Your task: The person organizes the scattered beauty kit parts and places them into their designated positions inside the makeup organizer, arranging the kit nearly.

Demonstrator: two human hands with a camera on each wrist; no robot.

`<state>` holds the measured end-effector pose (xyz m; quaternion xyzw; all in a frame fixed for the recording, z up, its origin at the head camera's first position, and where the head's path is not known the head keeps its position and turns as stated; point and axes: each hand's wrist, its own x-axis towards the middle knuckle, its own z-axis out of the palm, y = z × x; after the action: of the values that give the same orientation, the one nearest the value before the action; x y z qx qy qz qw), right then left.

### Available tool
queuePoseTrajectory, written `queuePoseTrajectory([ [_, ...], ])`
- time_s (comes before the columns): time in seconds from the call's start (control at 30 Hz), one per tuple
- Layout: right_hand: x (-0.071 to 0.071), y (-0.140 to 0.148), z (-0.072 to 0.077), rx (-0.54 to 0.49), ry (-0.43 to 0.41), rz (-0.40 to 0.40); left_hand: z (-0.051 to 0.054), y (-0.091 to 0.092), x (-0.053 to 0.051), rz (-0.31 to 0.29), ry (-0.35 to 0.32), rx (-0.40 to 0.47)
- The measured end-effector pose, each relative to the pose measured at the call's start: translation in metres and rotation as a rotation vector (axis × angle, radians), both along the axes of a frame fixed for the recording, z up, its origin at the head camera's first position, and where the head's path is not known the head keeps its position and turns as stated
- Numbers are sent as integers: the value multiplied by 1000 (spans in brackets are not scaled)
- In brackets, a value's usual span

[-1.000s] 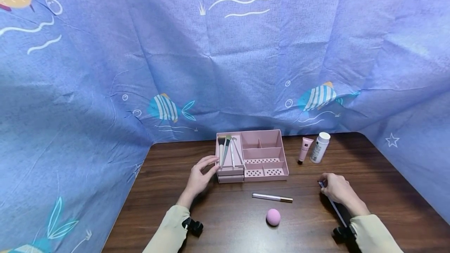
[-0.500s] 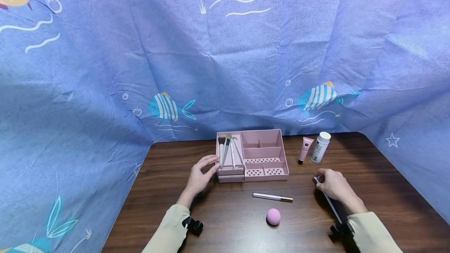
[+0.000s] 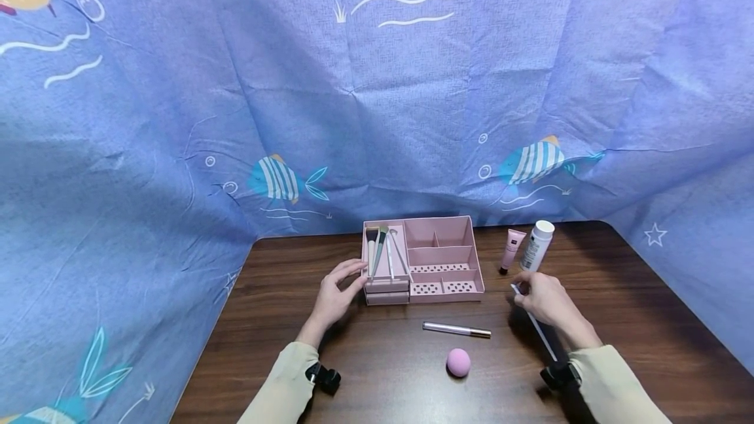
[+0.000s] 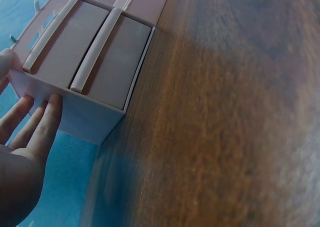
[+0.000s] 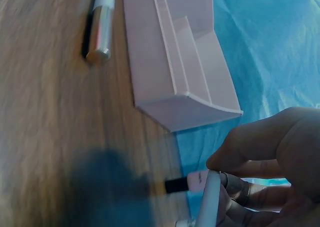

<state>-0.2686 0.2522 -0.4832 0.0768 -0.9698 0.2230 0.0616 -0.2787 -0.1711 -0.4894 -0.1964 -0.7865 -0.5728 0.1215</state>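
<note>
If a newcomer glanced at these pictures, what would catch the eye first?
Probably the blue fish-print cloth behind the table, then the pink organizer at the back, with brushes in its left section. The left hand touches the organizer's side; to the right, the right hand pinches a slim white stick.

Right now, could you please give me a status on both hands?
Left hand touching side of pink organizer. Right hand pinching slim white stick. Possible obstacles: silver tube, pink ball on table.

organizer point(image 3: 446, 296), tube point(image 3: 511, 248), bottle point(image 3: 536, 250), ball point(image 3: 458, 362), pen point(image 3: 456, 330), stick point(image 3: 541, 335): 1 each | brushes point(image 3: 378, 254): 4
</note>
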Motion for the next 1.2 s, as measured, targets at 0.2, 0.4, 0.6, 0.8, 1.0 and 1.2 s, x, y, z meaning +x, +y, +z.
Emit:
queuePoseTrajectory([
  [0.2,-6,-15,7,-26,41,22,-1,-1,0,17,-1,-13],
  [0.4,-16,-30,15,-40,91,60,-3,-1,0,18,-20,-20],
  [0.6,-27,-49,24,-78,143,101,-3,-1,0,6,-20,0],
  [0.8,-38,-70,33,-115,122,101,-4,-1,0,-2,-8,11],
  [1.0,-47,-91,41,-142,129,113,-4,-1,0,4,10,1],
  [1.2,-56,-113,51,-154,141,155,-9,0,-3,23,18,-9],
])
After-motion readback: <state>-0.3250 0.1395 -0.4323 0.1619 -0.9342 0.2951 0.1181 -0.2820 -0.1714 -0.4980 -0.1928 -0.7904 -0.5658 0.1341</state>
